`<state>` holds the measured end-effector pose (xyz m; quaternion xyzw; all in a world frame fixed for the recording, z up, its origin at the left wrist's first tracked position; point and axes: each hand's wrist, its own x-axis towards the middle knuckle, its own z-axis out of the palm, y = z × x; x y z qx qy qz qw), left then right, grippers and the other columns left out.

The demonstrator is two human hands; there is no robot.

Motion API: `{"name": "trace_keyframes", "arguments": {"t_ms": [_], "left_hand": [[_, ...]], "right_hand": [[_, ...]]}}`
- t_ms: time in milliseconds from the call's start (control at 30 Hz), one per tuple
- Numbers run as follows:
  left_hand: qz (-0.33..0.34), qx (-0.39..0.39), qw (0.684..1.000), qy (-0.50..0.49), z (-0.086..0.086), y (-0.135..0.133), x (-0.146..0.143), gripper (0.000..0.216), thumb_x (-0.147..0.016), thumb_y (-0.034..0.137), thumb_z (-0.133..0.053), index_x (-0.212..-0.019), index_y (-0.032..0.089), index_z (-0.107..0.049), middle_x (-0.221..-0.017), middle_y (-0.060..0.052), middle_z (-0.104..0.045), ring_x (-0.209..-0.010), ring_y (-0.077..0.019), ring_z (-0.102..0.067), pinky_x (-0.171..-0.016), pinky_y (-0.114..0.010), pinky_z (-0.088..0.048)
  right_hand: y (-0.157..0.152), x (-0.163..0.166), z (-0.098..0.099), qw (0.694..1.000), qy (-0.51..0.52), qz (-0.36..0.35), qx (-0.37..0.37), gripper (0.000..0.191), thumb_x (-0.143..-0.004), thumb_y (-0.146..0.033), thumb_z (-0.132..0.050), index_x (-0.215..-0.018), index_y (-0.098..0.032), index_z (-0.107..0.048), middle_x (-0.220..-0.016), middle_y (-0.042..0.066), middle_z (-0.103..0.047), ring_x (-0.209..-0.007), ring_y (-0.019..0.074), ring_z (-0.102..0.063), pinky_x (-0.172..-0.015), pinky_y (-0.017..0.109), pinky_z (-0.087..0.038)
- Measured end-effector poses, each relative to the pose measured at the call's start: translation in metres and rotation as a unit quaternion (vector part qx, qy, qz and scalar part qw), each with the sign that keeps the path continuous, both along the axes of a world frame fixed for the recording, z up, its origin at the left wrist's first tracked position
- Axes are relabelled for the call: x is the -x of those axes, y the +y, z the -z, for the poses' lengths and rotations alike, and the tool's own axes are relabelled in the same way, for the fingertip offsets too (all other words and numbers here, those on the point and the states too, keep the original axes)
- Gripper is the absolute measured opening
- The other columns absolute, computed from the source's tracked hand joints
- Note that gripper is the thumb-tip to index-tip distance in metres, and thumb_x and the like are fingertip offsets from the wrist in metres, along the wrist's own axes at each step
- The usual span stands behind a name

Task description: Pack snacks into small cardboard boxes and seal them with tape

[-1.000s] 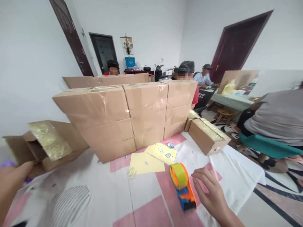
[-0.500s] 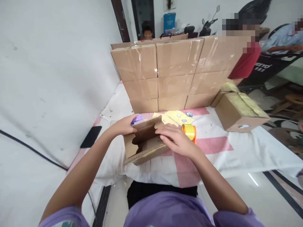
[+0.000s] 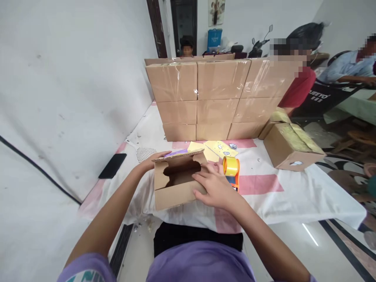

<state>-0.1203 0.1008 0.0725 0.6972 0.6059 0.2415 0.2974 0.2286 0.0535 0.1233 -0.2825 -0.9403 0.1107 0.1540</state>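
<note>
A small brown cardboard box (image 3: pixel 173 196) stands on the cloth-covered table in front of me, its top open and its inside dark. Its left end flap has a curved cut-out, and the back flap stands up. My left hand (image 3: pixel 149 161) is at the back left corner, with its fingers running behind the back flap and partly hidden. Across the right end lies my right hand (image 3: pixel 216 187), its fingers bent over the edge and its thumb against the front panel. Just right of that hand is an orange tape dispenser (image 3: pixel 237 178) with a yellow roll of tape (image 3: pixel 230 166).
A wall of taped cardboard boxes (image 3: pixel 217 109) rises behind. Yellow patterned cards (image 3: pixel 221 149) lie before it. A black phone (image 3: pixel 113 165) rests at left, and a taped carton (image 3: pixel 290 150) stands at right. Other people (image 3: pixel 298 88) are beyond the boxes.
My left hand has slid from the box's left rim to behind the back flap. The box's front panel now faces up towards me more. My right hand stays at the right end.
</note>
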Motion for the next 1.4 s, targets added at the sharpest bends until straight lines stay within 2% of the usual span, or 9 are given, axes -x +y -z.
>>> {"name": "trace_keyframes", "arguments": {"t_ms": [267,467,600,700,833,1000,1200,1300,1400], "left_hand": [[0.042,-0.028,0.997,0.057,0.011,-0.013,0.014,0.066,-0.079,0.059,-0.070,-0.136,0.025,-0.061,-0.163,-0.011,-0.040,-0.144,-0.0365,-0.046,-0.117,-0.051,-0.038],[-0.090,-0.092,0.992,-0.012,0.005,0.007,0.008,0.053,-0.074,0.053,-0.075,-0.114,0.021,-0.063,-0.126,-0.012,-0.066,-0.109,-0.0304,-0.067,-0.086,-0.044,-0.059],[-0.330,-0.289,0.883,-0.168,-0.043,-0.025,0.015,0.051,-0.062,0.037,-0.088,-0.100,0.024,-0.057,-0.100,-0.001,-0.066,-0.078,-0.0179,-0.066,-0.063,-0.033,-0.058],[-0.326,-0.446,0.796,-0.246,-0.087,-0.067,-0.002,0.054,-0.061,0.024,-0.087,-0.102,0.030,-0.053,-0.084,0.007,-0.056,-0.075,-0.0141,-0.063,-0.065,-0.032,-0.057],[-0.225,-0.406,0.876,-0.130,-0.106,-0.097,-0.047,0.051,-0.067,0.023,-0.088,-0.108,0.032,-0.059,-0.095,0.001,-0.063,-0.106,-0.0242,-0.067,-0.089,-0.044,-0.061],[-0.035,-0.211,0.976,0.023,-0.074,-0.065,-0.065,0.032,-0.085,0.031,-0.075,-0.113,0.029,-0.061,-0.130,-0.008,-0.059,-0.122,-0.0261,-0.062,-0.080,-0.036,-0.063],[0.107,-0.034,0.972,0.205,-0.050,-0.025,-0.075,0.025,-0.089,0.048,-0.068,-0.103,0.027,-0.071,-0.145,-0.006,-0.060,-0.132,-0.0328,-0.056,-0.108,-0.052,-0.048],[0.143,-0.030,0.967,0.210,-0.057,-0.024,-0.076,0.033,-0.094,0.057,-0.059,-0.097,0.029,-0.076,-0.138,-0.003,-0.067,-0.133,-0.0309,-0.057,-0.114,-0.050,-0.042],[0.093,-0.082,0.973,0.196,-0.057,-0.039,-0.066,0.039,-0.100,0.056,-0.049,-0.120,0.032,-0.072,-0.129,-0.003,-0.072,-0.129,-0.0287,-0.060,-0.118,-0.053,-0.035]], "right_hand": [[0.012,-0.004,0.008,0.999,-0.026,-0.015,-0.045,0.038,-0.085,-0.054,-0.067,-0.102,-0.020,-0.070,-0.110,0.008,-0.067,-0.114,0.0349,-0.048,-0.104,0.059,-0.028],[0.013,0.001,0.018,0.997,0.013,0.013,-0.072,0.041,-0.083,-0.053,-0.068,-0.109,-0.020,-0.069,-0.120,0.012,-0.060,-0.111,0.0361,-0.046,-0.093,0.053,-0.039],[0.017,0.007,0.022,0.992,0.070,0.077,-0.067,0.051,-0.083,-0.048,-0.069,-0.123,-0.017,-0.062,-0.119,0.016,-0.052,-0.109,0.0373,-0.045,-0.089,0.055,-0.045],[0.026,0.011,0.025,0.975,0.173,0.140,-0.018,0.036,-0.090,-0.029,-0.059,-0.124,-0.018,-0.055,-0.115,0.015,-0.044,-0.111,0.0342,-0.047,-0.089,0.053,-0.050],[0.041,0.009,0.032,0.920,0.312,0.223,0.074,0.026,-0.091,-0.012,-0.047,-0.114,-0.023,-0.050,-0.110,0.010,-0.039,-0.107,0.0263,-0.052,-0.066,0.034,-0.054],[0.046,0.006,0.039,0.899,0.357,0.227,0.110,0.024,-0.088,-0.011,-0.048,-0.109,-0.024,-0.050,-0.107,0.009,-0.041,-0.104,0.0246,-0.052,-0.052,0.025,-0.048],[0.048,0.006,0.041,0.898,0.361,0.223,0.113,0.023,-0.086,-0.014,-0.050,-0.107,-0.023,-0.052,-0.108,0.009,-0.044,-0.107,0.0267,-0.052,-0.059,0.030,-0.051],[0.050,0.004,0.047,0.888,0.385,0.228,0.109,0.028,-0.088,-0.020,-0.052,-0.115,-0.023,-0.052,-0.113,0.011,-0.048,-0.113,0.0285,-0.052,-0.079,0.041,-0.055],[0.050,-0.001,0.055,0.872,0.435,0.191,0.123,0.046,-0.094,-0.031,-0.049,-0.138,-0.026,-0.041,-0.133,0.013,-0.047,-0.123,0.0290,-0.053,-0.099,0.049,-0.050]]}}
